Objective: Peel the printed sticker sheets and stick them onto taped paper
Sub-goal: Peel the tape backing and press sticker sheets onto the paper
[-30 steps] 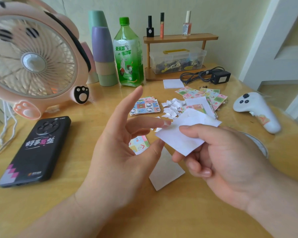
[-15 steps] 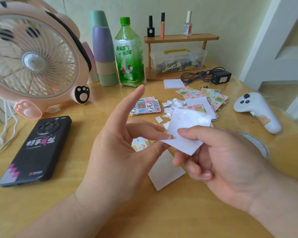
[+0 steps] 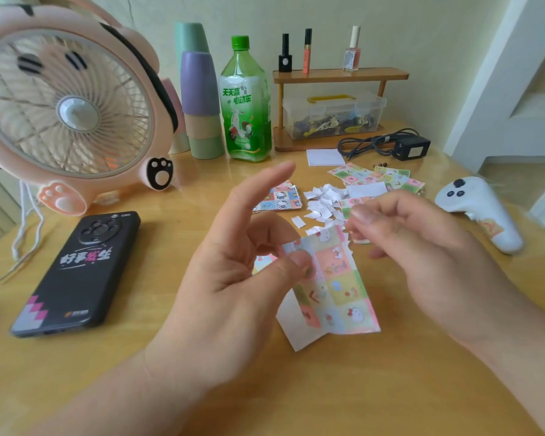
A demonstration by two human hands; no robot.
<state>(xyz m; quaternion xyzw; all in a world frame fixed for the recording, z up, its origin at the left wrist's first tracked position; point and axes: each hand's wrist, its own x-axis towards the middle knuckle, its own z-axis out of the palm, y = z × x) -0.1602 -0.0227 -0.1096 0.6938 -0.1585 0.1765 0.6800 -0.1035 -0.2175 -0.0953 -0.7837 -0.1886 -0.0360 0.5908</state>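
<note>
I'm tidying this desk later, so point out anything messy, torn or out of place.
Small torn white paper scraps lie scattered loose on the yellow wooden table, mid-table. The pastel printed sticker sheet pinched by the left hand has a ragged top edge. Nothing looks spilled.

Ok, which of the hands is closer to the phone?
Left. The left hand is just right of the phone; the right hand is farther right, on the far side of the sticker sheet.
</note>
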